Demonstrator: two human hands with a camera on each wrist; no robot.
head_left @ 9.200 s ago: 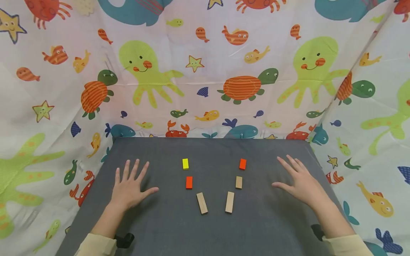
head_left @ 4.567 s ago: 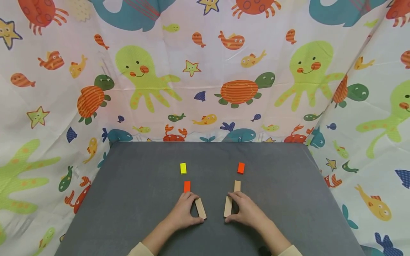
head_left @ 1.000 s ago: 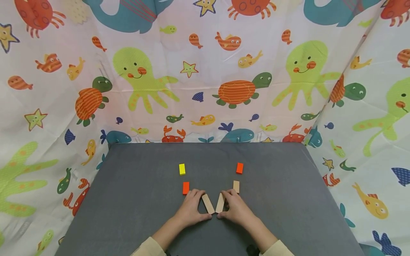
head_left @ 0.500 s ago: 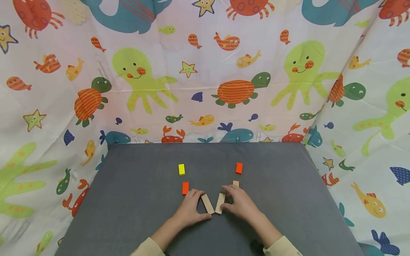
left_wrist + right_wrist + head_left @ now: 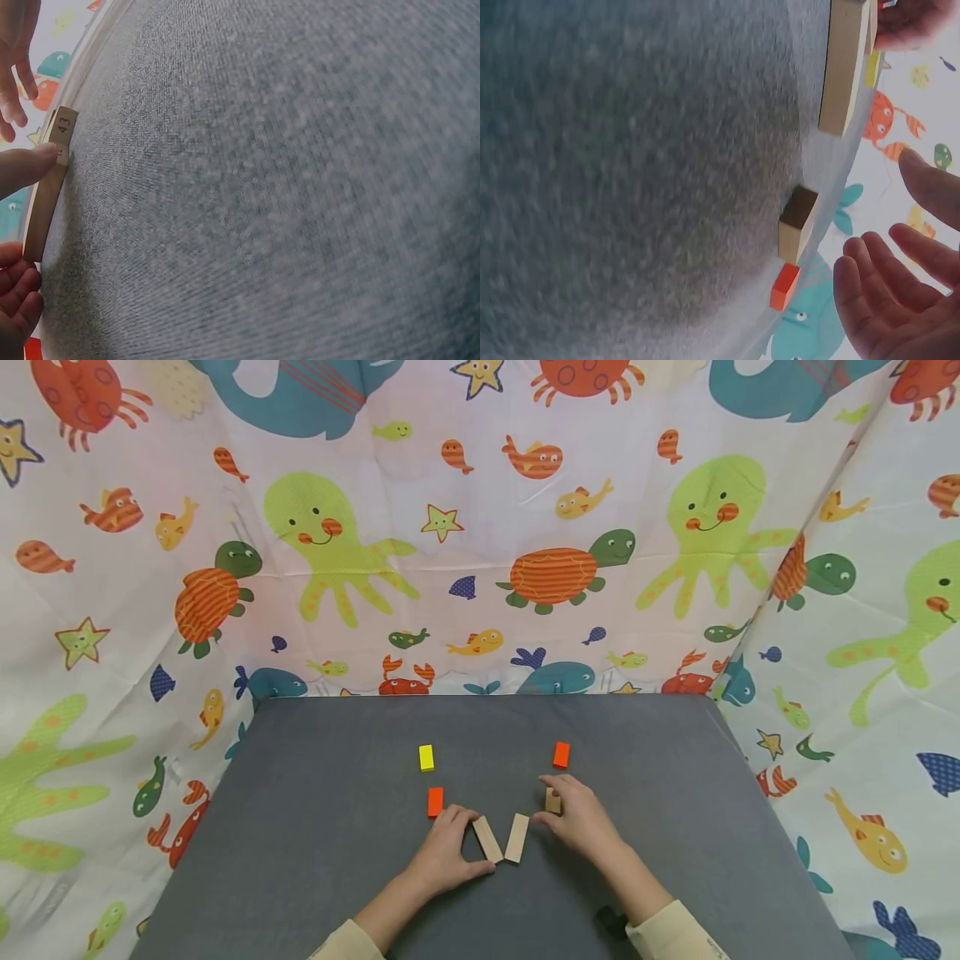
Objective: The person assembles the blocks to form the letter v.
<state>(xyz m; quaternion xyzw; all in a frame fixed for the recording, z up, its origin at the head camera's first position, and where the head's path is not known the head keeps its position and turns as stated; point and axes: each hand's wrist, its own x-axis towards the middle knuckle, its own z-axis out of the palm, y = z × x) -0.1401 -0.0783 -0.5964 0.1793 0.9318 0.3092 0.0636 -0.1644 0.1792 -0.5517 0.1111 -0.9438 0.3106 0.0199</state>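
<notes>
Right hand (image 5: 577,818) has left the right-hand long wooden block (image 5: 517,837) and gone up-frame to the small wooden block (image 5: 553,801), just below centre of the head view. Whether its fingers already pinch that block or only hover over it I cannot tell; the wrist view shows them loosely spread, apart from the block (image 5: 798,222).

Left hand (image 5: 448,853) pinches the left-hand long wooden block (image 5: 487,838), thumb at the near end and fingertips at the far end, likely to hold its angle. Left wrist view shows a fingertip (image 5: 37,161) pressed on the end stamped "43".

Both long blocks lie flat on the grey bench (image 5: 315,793), near ends almost touching, making a V, bottom centre of frame.

Left of centre sit an orange block (image 5: 435,802) and, above it, a yellow block (image 5: 426,757). A second orange block (image 5: 561,754) lies just above the right hand. A sea-creature curtain (image 5: 480,527) fills the upper frame.
</notes>
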